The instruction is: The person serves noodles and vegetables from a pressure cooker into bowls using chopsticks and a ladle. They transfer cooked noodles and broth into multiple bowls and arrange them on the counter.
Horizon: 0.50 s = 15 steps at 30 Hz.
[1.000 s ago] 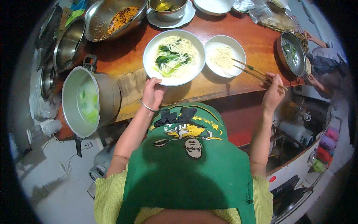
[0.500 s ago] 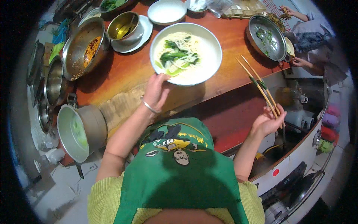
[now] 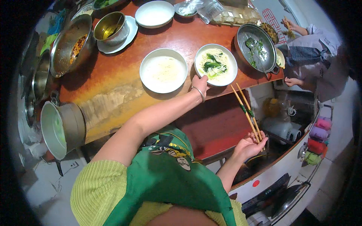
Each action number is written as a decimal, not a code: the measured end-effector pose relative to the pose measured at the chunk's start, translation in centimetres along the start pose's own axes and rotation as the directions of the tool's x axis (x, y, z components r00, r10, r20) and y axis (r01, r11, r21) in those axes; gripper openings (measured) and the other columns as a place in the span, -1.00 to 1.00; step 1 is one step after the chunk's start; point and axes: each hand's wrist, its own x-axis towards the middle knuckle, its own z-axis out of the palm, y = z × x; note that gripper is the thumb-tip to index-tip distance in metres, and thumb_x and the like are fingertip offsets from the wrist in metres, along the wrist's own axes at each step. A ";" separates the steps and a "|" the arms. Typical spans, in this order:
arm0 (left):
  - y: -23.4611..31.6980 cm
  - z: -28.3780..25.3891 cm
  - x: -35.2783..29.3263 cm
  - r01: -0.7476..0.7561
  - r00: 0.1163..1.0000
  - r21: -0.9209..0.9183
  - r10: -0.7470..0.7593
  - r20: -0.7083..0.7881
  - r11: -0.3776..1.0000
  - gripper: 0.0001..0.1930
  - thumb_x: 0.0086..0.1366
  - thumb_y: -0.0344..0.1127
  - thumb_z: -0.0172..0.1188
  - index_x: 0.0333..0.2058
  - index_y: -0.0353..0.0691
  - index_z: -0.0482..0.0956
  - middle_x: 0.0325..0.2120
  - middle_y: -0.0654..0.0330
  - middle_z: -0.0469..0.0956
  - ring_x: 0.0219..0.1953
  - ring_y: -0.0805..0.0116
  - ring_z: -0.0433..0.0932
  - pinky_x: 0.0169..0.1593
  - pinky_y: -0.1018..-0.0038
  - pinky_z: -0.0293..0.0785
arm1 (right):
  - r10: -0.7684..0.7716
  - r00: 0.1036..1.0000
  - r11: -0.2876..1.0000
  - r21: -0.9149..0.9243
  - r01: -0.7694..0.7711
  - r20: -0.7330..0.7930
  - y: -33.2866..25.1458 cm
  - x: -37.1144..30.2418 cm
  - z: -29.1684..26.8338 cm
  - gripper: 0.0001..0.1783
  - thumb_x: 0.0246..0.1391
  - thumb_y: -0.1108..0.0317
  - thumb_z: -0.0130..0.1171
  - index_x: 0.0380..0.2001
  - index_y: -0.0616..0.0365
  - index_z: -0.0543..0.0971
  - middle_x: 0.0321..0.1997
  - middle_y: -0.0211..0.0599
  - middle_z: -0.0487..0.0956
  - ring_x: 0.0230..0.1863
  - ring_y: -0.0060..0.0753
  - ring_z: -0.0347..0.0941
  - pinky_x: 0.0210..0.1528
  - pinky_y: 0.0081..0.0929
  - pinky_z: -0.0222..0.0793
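My left hand (image 3: 201, 85) reaches forward and grips the near rim of a white bowl of noodles (image 3: 215, 64) topped with dark green leaves. Its thumb lies over the rim; the fingers beneath are hidden. The bowl is at the table's front edge, and I cannot tell whether it rests fully on the wood. Just left of it stands another white bowl (image 3: 164, 71) with pale contents that look like noodles in broth. My right hand (image 3: 249, 145) holds a pair of long wooden chopsticks (image 3: 247, 109), tips pointing up and away, with dark green patches midway along them.
A metal pan with greens (image 3: 257, 48) stands at the right table end, near a co-worker's hand (image 3: 293, 82). Along the left are a steel basin (image 3: 60, 56), a metal pot on a plate (image 3: 117, 35) and a large pot (image 3: 77, 126). A shallow white bowl (image 3: 154, 13) stands behind.
My left hand has carried the bowl with leaves rightward and set it farther from me. Another white bowl now shows where it was. The chopsticks stay in my right hand.
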 end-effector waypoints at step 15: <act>-5.7 -2.9 5.5 0.055 0.998 0.146 -0.052 -0.026 0.988 -0.42 0.19 -0.13 0.01 0.05 -0.36 0.03 -0.04 -0.11 0.18 -0.05 0.20 0.30 -0.04 0.37 0.32 | 0.153 0.975 0.987 -0.065 -0.144 0.162 5.9 6.9 -0.1 -0.64 0.14 0.08 -0.21 -0.43 0.18 0.36 -0.56 -0.36 0.34 -0.58 -0.53 0.22 -0.54 -0.60 0.13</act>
